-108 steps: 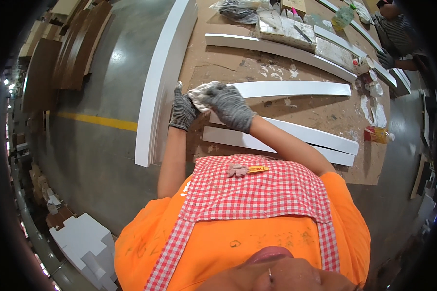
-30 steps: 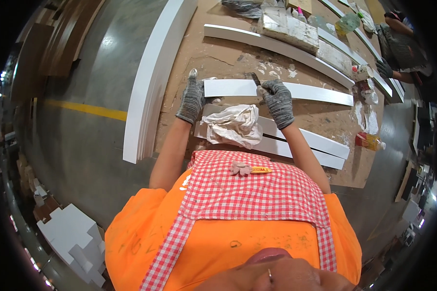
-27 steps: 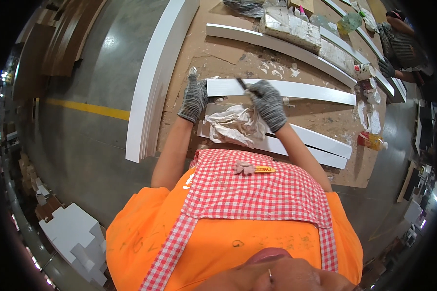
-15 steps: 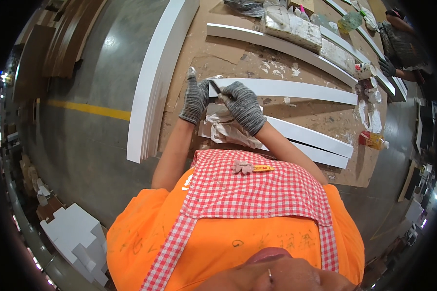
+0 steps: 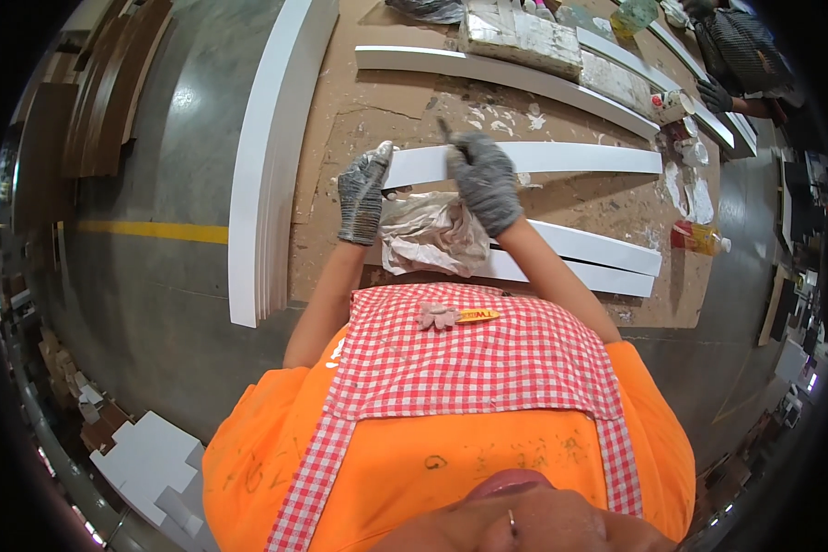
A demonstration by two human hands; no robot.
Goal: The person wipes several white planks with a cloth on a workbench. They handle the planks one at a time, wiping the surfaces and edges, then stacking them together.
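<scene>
A brown worktable [image 5: 607, 207] spotted with dried white filler stands on a grey concrete floor [image 5: 166, 285]. The person's left hand [image 5: 363, 193], in a grey knit glove, has its fingers bent around the left end of a narrow white strip [image 5: 584, 158], apparently gripping it. From those fingers the strip extends rightward, its long axis running crosswise in front of the person and passing beneath the right hand [image 5: 486, 184].

The right hand, gloved alike, is closed on a slim dark tool [image 5: 443, 128] that points up and slightly left from the fingers, past the strip's far edge. Blur hides whether the tool touches the strip. The left hand is at the strip's left end; the right is nearer to its free right end, which lies well beyond the right fingers.

A crumpled white cloth [image 5: 428, 235] lies between the two hands, on their near side, partly over two more white strips [image 5: 607, 244]. Left of the left fingers, well apart from them, stands a stack of long white boards [image 5: 271, 156].
</scene>
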